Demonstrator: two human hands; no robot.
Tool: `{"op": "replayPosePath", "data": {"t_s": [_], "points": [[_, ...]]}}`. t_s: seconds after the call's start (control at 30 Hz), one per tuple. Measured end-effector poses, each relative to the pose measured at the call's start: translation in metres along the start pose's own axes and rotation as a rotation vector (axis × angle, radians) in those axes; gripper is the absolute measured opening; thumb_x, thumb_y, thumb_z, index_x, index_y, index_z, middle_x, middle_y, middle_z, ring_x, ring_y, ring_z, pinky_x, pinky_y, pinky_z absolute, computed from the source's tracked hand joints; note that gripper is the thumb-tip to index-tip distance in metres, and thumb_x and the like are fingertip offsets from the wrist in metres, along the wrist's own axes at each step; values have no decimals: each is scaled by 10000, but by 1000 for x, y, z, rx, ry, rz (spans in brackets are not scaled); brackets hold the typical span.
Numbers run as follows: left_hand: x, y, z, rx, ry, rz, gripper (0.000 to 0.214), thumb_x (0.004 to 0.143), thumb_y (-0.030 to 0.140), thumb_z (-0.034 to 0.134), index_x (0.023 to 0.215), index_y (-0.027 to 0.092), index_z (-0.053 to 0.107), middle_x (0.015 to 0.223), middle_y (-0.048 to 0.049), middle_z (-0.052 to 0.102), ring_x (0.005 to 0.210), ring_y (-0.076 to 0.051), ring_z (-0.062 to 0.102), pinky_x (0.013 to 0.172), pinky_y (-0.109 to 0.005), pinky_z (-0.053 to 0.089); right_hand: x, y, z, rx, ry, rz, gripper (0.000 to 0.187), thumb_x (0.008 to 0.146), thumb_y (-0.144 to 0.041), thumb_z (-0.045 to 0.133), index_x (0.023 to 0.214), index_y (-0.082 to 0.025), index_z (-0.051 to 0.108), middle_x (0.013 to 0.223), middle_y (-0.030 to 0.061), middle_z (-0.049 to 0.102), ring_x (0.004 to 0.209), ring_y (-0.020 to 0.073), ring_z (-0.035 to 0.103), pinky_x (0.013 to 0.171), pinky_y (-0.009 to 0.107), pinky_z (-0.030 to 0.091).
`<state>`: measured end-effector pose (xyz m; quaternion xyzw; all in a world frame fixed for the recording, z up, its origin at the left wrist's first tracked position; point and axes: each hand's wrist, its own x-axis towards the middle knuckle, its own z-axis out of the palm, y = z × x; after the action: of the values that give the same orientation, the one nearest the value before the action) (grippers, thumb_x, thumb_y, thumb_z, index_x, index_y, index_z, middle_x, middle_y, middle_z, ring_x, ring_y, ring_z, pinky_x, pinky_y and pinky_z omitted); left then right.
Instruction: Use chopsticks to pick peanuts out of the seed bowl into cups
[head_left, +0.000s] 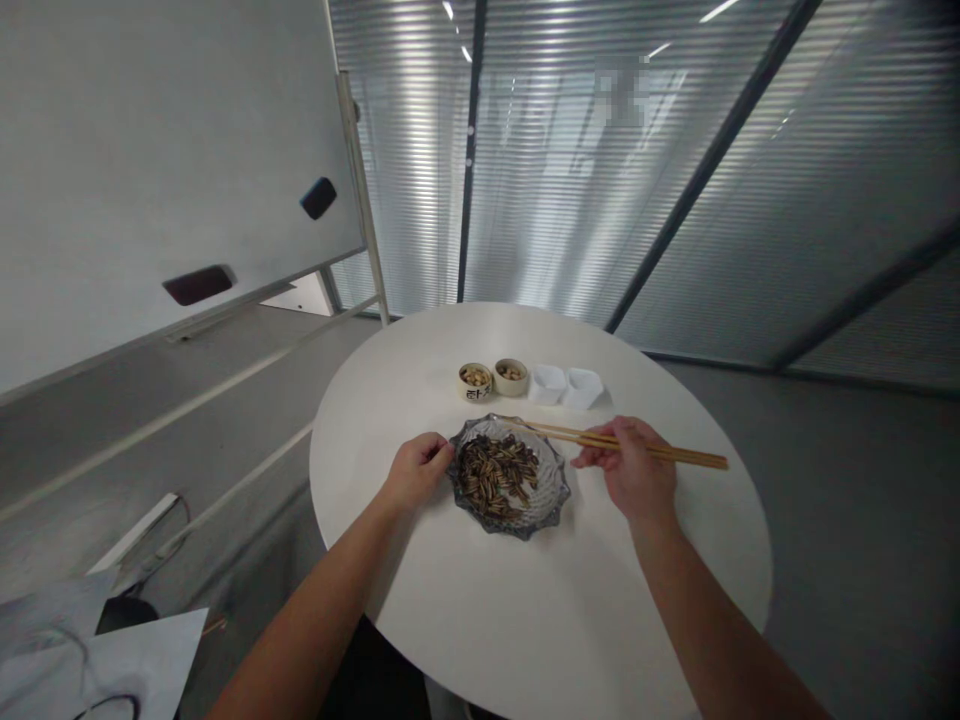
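Note:
A scalloped clear glass bowl (pixel 553 482) sits on the table, with dark striped seeds, seemingly sunflower seeds (pixel 496 474), heaped toward its left side. My left hand (pixel 420 468) pinches the bowl's left rim between thumb and fingers. In my right hand (pixel 637 470) is a pair of long wooden chopsticks (pixel 694 457), held right of the bowl. Their tips reach left over the bowl's far rim, above the seeds, and I cannot make out anything between them. Behind the bowl stand two small round cups (pixel 475 394) (pixel 511 388) with pale nut-like pieces inside.
Two white square dishes (pixel 547 386) (pixel 584 390) stand right of the cups on the round white table (pixel 525 610). A whiteboard (pixel 150 150) on a stand is at the left, with two dark erasers on it. Ribbed glass panels (pixel 540 200) rise behind the table.

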<state>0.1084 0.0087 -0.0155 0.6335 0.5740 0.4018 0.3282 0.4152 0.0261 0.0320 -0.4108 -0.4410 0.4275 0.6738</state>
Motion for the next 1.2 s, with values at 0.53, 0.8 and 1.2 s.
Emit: {"op": "replayPosePath", "data": {"t_s": [0.53,0.8,1.2], "points": [[1,6,6,1,-3,-17,353,914,462,533,732,174,626,660,10,550,659,-141,493,624,-259,365,-20,3,-27,-39,-166,-50,363,909,-503,667,757,-177,713,625,49,705,444,184,654,444,308,553],[2,0,9,-28,3,-21,347,914,461,543,741,175,634,655,11,553,645,-139,488,601,-255,360,-35,9,-25,-179,-321,-81,311,996,-426,591,816,-194,695,607,34,696,508,179,650,546,313,535],[4,-3,9,-23,0,-7,350,920,464,539,740,180,636,663,13,554,658,-139,498,610,-250,372,-42,3,-22,-294,-372,-179,335,1037,-416,515,838,-204,681,614,26,684,545,178,650,606,318,539]]}}
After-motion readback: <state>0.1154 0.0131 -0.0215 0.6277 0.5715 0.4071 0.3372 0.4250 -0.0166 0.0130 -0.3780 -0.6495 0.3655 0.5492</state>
